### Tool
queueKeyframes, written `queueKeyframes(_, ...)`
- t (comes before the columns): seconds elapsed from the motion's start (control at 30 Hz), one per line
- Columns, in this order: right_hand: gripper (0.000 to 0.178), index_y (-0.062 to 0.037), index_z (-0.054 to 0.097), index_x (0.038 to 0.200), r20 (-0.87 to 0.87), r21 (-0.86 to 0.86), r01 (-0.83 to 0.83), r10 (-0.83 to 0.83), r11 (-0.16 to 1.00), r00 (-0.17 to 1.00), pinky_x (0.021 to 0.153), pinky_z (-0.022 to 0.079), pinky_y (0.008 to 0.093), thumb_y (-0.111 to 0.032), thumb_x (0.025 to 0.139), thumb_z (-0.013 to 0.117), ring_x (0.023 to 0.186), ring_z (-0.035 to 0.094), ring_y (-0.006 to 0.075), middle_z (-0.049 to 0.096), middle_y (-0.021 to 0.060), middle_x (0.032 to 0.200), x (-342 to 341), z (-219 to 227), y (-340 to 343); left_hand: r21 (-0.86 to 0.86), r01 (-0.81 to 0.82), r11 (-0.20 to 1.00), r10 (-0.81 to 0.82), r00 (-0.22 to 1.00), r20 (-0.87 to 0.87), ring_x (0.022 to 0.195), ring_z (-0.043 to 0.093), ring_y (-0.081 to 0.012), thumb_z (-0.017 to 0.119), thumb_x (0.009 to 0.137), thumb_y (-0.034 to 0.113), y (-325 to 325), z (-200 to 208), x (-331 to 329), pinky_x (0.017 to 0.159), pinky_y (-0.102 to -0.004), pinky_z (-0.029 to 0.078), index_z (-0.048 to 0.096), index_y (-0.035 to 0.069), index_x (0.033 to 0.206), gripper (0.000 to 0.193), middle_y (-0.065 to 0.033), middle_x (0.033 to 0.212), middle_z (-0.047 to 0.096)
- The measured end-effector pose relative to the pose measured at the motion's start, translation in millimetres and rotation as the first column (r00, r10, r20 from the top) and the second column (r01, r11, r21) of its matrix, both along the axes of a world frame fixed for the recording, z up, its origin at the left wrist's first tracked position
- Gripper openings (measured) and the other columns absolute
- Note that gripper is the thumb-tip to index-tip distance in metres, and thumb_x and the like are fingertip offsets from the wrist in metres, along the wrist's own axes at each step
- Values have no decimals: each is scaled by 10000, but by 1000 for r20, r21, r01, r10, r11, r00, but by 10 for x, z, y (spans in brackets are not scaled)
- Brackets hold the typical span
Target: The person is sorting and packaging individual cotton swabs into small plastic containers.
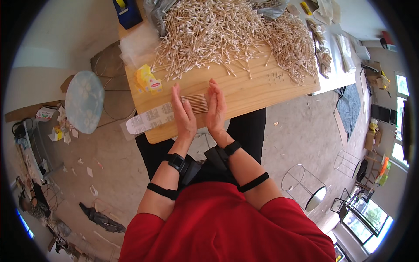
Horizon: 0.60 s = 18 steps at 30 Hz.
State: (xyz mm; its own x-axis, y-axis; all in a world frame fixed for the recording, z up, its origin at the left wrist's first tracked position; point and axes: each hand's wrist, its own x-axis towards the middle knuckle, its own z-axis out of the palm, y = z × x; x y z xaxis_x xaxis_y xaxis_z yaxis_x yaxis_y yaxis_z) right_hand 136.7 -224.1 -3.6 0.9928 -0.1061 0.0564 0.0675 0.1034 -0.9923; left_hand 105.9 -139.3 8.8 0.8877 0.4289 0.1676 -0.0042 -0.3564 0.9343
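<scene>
Left hand: we see it flat and upright at frame centre, palm facing inward, pressed against one end of a bundle of cotton swabs
Right hand: just to the right, flat likewise, palm pressed on the bundle's other end; the two hands clamp the bundle between them, fingers straight
Bundle: lies level between the palms, above the near edge of the wooden board, at frame centre
Above the hands, upper centre: we note a large loose heap of cotton swabs spread over the board
Left of the hands: a small yellow packet on the board, and a white printed label strip overhanging its lower left edge
Upper left corner: a blue tape dispenser
Far left: a round pale blue stool on the floor
</scene>
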Motion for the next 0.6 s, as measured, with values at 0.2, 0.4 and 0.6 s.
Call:
queueKeyframes(0.2,251,6,531,1242,-36,-3,-24,24,1000,999,1127,345,347,-34,1056,368,1344,445,247,486,159,1439,8,11,104,88,24,996,-18,997,-76,1399,382,-332,325,1071,196,28,19,10,1145,-407,307,234,-10,1517,500,-209,1508,381)
queueKeyframes(0.4,243,14,537,1222,-31,110,-55,59,992,998,1129,341,342,-29,1053,366,1341,448,241,497,160,1427,-27,26,276,54,-16,998,19,998,-61,1390,394,-323,332,1074,216,83,43,-41,1138,-401,317,248,-4,1516,501,-189,1503,397)
queueKeyframes(0.6,246,8,542,1216,-51,-23,-164,162,986,985,1120,347,352,-1,1033,378,1336,465,260,510,168,1422,-148,65,527,80,-97,992,102,993,-55,1387,398,-312,322,1076,231,347,24,-210,1133,-391,313,264,-6,1509,497,-181,1485,425)
